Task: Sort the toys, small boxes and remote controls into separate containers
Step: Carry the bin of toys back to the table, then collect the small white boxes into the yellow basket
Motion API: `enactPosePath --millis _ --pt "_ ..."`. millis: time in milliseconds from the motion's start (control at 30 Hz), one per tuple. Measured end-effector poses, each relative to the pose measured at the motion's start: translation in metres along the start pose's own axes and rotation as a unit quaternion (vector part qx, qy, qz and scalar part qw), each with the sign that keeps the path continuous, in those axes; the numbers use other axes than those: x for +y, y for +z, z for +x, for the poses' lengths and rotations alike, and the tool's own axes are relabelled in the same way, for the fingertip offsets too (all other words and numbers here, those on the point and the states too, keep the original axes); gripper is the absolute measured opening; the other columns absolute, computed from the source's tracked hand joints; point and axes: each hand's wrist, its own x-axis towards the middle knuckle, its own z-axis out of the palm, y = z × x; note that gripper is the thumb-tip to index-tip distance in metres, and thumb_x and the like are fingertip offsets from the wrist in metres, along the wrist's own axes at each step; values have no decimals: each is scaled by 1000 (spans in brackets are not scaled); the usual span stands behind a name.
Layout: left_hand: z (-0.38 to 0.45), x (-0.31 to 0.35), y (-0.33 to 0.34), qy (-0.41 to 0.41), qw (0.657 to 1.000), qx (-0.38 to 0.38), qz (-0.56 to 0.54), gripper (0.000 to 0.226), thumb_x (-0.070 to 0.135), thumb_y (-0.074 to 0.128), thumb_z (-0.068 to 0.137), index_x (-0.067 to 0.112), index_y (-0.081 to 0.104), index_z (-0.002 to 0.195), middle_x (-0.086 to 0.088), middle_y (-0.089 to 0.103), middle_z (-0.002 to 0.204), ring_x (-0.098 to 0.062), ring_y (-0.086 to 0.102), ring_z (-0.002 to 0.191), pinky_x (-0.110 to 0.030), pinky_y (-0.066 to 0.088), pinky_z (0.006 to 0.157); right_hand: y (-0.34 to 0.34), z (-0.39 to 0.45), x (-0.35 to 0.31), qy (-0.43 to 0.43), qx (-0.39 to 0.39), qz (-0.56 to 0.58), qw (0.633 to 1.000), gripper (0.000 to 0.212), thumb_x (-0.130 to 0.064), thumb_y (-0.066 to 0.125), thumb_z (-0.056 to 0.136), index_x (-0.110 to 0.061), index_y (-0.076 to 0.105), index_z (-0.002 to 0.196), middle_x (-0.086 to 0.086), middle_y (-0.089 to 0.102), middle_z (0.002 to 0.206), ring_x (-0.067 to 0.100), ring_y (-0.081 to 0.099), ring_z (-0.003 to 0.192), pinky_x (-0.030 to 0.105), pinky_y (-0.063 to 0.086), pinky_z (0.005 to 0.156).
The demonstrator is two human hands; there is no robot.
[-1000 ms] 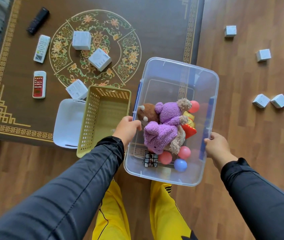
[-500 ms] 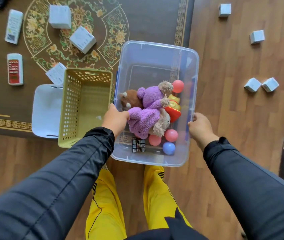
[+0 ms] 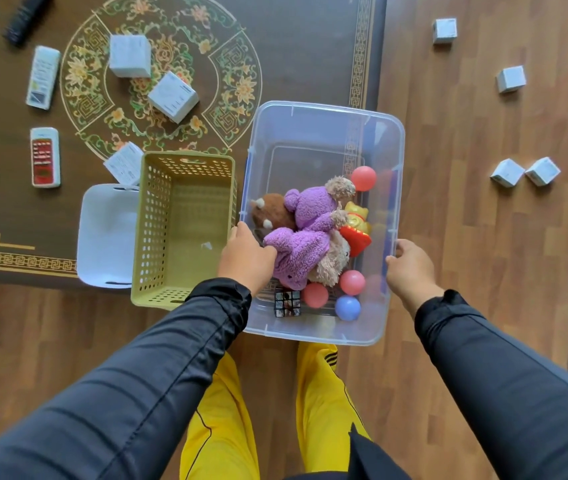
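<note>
Head view, looking straight down: clear plastic bin [image 3: 324, 116] held by both hands over the wood floor [image 3: 483, 237], its far end overlapping the edge of the dark patterned rug [image 3: 293, 46]. Left hand [image 3: 246, 259] grips the bin's left rim, fingers curled over the edge and touching the purple plush toy [image 3: 305, 233]. Right hand [image 3: 410, 268] grips the right rim, thumb on top, fingers curled round the outside wall. Bin contents, all crowded at the near end: purple plush lying over a brown plush [image 3: 272, 211] and a tan bear [image 3: 332, 259]; gold and red cat figure [image 3: 357, 225] to their right; three pink balls [image 3: 364, 178], one blue ball [image 3: 347, 307], puzzle cube [image 3: 287, 302] by the near wall. Olive perforated basket [image 3: 152, 230] sits just beside the bin's left wall (only a small scrap on its floor); white tub [image 3: 102, 237] touches the basket's left side, straddling rug edge and floor. On the rug: three white small boxes [image 3: 130, 56], one of them [image 3: 124, 163] against the basket's far corner; two white remotes [image 3: 44, 77], the nearer one with red buttons [image 3: 45, 157]; a black remote [image 3: 26, 17] at the top left. On the bare floor to the right, well apart from the bin: four more small white boxes [image 3: 510, 79], the nearest two touching. Black sleeves and yellow trousers [image 3: 220, 427] fill the lower frame.
</note>
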Motion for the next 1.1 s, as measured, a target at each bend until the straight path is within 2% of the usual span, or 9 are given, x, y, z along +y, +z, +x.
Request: enactPosePath --millis 333,500,600,767,833,900,967,1033,1100 --pt "-4 -7 -6 2 1000 -11 -17 30 17 52 91 5 49 119 -15 56 125 -36 56 108 -42 48 91 -3 -5 -7 -6 -30 -1 1000 31 -5 44 97 -9 59 125 14 64 118 34 59 105 42 50 93" --pt "-2 -15 -14 7 997 -22 -68 28 11 48 93 6 51 120 -18 60 123 -34 57 101 -39 47 86 9 -11 -28 35 -7 -42 999 36 -2 45 94 3 43 130 25 50 129 41 52 112 35 42 82" --pt "1 -18 -22 15 994 0 -111 41 6 45 96 6 50 137 -18 56 139 -33 55 119 -34 40 92 21 -18 -50 31 50 -21 998 46 -1 44 91 4 37 136 25 39 140 42 43 124 44 40 102" --pt "17 -22 -32 14 990 -22 -141 56 9 45 98 11 36 154 -14 48 152 -26 53 118 -35 40 102 31 -26 -74 -2 76 -56 996 53 -9 49 93 1 33 142 23 22 155 40 21 142 44 21 116" --pt "19 -27 -36 18 989 -23 -145 59 10 46 98 13 33 156 -11 44 155 -26 49 133 -35 37 108 34 -29 -81 -45 81 -80 993 50 -17 54 94 0 39 138 21 33 148 39 28 137 44 22 115" --pt "19 -36 -40 21 988 -10 -154 58 10 47 98 15 36 155 -7 43 157 -23 48 136 -31 36 107 38 -34 -88 -89 83 -93 988 44 -19 56 93 -3 45 133 19 44 140 37 36 132 43 25 112" --pt "17 -50 -46 13 986 18 -164 54 11 48 97 18 43 151 -4 48 153 -10 60 113 -25 40 95 45 -42 -100 -123 74 -101 984 45 -17 55 92 -4 47 135 18 49 136 38 40 129 42 28 110" --pt "16 -69 -54 -7 984 56 -168 50 11 50 97 20 49 146 -3 52 147 2 53 84 -21 41 81 56 -55 -115 -161 77 -104 978 39 -15 54 91 -4 52 128 18 53 126 37 45 121 44 32 105" --pt "15 -91 -66 -26 986 83 -145 46 13 51 97 20 51 142 -4 53 145 -9 54 93 -24 39 84 70 -69 -130 -198 76 -100 972 29 -15 55 89 -7 57 116 15 57 113 34 48 110 43 37 98"
